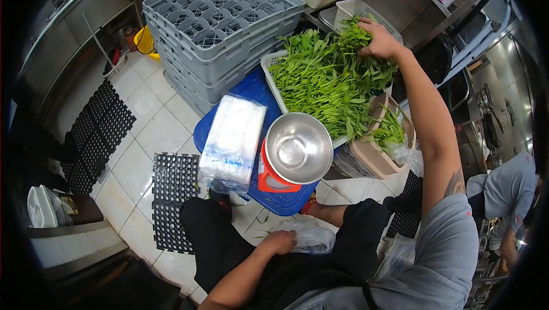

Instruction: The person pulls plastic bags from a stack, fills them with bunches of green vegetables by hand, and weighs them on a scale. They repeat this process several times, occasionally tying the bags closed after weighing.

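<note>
At the far side of a white plastic basket (274, 81), my right hand (380, 40) has its fingers curled into a bunch of leafy greens (353, 38). More cut green stems (326, 90) fill the basket. My left hand (278, 242) rests at my lap, closed on the edge of a clear plastic bag (313, 238); its fingertips are partly hidden. Between my hands, a steel bowl (298, 147) sits on an orange-red scale (271, 179). Beside it lies a stack of clear plastic bags (231, 138) on the blue lid (274, 201).
Grey glass racks (223, 24) are stacked at the left of the basket. A beige bin (369, 158) with greens and plastic stands at the right. Black mats (173, 201) lie on the tiled floor. Another person (503, 187) bends at the far right.
</note>
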A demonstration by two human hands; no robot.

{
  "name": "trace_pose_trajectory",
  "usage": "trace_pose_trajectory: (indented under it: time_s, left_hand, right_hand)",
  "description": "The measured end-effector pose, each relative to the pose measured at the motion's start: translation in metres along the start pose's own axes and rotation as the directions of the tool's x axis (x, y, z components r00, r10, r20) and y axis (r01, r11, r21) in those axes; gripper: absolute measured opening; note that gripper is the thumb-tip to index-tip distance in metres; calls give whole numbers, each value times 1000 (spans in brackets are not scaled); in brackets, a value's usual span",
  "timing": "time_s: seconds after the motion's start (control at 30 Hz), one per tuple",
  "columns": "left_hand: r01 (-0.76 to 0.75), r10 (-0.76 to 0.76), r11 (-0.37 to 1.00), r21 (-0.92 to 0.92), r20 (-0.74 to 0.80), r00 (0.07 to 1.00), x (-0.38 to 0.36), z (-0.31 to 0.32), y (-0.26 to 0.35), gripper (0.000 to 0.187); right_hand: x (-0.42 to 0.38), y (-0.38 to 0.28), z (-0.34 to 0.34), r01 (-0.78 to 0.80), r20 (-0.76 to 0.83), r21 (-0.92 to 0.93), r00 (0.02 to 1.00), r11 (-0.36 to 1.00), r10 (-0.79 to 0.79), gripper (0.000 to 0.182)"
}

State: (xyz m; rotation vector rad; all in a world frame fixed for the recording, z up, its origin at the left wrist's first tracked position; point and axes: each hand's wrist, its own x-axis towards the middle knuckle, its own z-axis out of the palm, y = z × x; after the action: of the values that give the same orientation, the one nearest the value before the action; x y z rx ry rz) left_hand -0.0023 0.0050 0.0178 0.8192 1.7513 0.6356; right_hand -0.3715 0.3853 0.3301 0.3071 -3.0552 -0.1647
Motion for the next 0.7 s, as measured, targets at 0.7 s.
trace_pose_trajectory:
  time_s: [0.7]
  left_hand:
    - [-594, 368, 801, -75, -721, 588, -61, -54, 68, 13]
  right_hand:
    - [-25, 17, -37, 35, -184, 528, 980, 849, 74, 56]
